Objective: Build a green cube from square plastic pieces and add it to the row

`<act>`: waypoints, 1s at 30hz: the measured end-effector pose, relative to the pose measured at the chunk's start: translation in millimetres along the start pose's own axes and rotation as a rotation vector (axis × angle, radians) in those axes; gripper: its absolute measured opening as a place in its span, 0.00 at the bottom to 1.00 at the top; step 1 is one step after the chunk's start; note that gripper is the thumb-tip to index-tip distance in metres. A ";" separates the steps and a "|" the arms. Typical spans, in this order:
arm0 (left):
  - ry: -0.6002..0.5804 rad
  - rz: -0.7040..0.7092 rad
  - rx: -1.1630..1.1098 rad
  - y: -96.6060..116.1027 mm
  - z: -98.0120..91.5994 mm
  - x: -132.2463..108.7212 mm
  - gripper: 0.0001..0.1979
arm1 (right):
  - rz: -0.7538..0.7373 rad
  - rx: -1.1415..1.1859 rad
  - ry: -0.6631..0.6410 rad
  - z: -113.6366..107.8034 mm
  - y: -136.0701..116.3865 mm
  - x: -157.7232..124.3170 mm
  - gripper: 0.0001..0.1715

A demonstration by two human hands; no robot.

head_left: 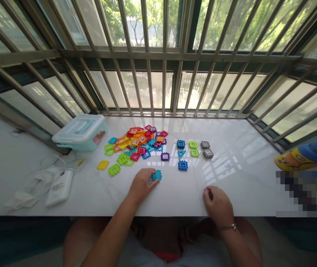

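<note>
Teal building tile live on the white tabletop, pinched at its edge under the fingers of the left hand, palm down, wrist low, forearm angled in from the bottom of the view. Right hand well apart, out to the right, fingers loosely curled, fingertips at the table, nothing visible in its grip, metal bracelet around the wrist. Hands nowhere near each other! Just past the left hand, a jumbled heap of tiles in orange, red, blue, green and purple, with a yellow tile and a green tile lying loose at its near edge. Off to the right of the heap, a tidy group of blue, green and grey tiles spaced out in short rows, a blue triangle among them. Further left, a pale teal plastic storage box, lid on, right beside the heap. Beyond it, a white power bank, thin white cable, crumpled paper. Along the back, steel window bars, trees outside. Far right, a yellow and blue object at the table's end, a pixelated patch just below it
</note>
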State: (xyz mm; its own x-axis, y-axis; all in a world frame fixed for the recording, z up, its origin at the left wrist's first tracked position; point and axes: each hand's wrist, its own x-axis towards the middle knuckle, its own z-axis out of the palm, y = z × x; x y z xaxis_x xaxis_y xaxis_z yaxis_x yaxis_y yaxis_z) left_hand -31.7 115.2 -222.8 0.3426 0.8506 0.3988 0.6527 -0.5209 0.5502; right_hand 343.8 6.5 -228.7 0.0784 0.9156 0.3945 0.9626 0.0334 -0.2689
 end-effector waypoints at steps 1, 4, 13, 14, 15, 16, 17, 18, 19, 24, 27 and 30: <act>-0.030 0.019 0.017 4.4 1.4 0.4 0.11 | 0.000 0.003 -0.001 0.1 0.1 -0.1 0.14; -0.115 0.101 0.052 25.9 13.8 2.4 0.05 | 0.010 0.023 -0.011 0.3 0.5 -0.3 0.13; -0.125 0.158 0.055 82.5 82.6 15.6 0.13 | 0.027 0.018 -0.029 -2.4 -2.3 0.9 0.11; -0.135 0.161 0.043 85.0 84.9 16.7 0.13 | 0.028 0.018 -0.031 -2.7 -2.7 1.1 0.11; -0.143 0.163 0.033 87.0 86.0 17.5 0.13 | 0.030 0.019 -0.033 -3.0 -2.9 1.3 0.11; -0.148 0.162 0.027 88.5 86.4 18.0 0.13 | 0.031 0.019 -0.033 -3.1 -3.0 1.5 0.12; -0.150 0.161 0.024 89.5 86.4 18.3 0.13 | 0.031 0.021 -0.032 -3.1 -3.1 1.6 0.12; -0.149 0.161 0.023 90.2 86.6 18.4 0.13 | 0.030 0.022 -0.031 -3.1 -3.0 1.6 0.13; -0.148 0.163 0.025 90.6 87.2 18.4 0.13 | 0.029 0.023 -0.028 -3.0 -3.0 1.7 0.13; -0.132 0.157 0.096 97.8 94.2 22.8 0.13 | 0.039 0.023 -0.014 -2.8 -3.8 1.7 0.14; -0.111 0.174 0.081 117.2 84.7 30.8 0.15 | 0.043 0.020 -0.018 -3.1 -4.0 1.9 0.13; -0.077 0.282 -0.003 147.5 54.5 31.1 0.16 | 0.035 0.020 -0.027 -3.7 -3.1 1.9 0.13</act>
State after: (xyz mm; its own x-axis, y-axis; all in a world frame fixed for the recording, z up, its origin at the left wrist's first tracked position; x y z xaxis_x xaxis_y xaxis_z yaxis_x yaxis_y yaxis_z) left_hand 112.0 68.7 -169.3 0.5602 0.6753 0.4797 0.5224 -0.7374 0.4282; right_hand 342.0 6.7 -223.8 0.1050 0.9268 0.3605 0.9540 0.0085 -0.2997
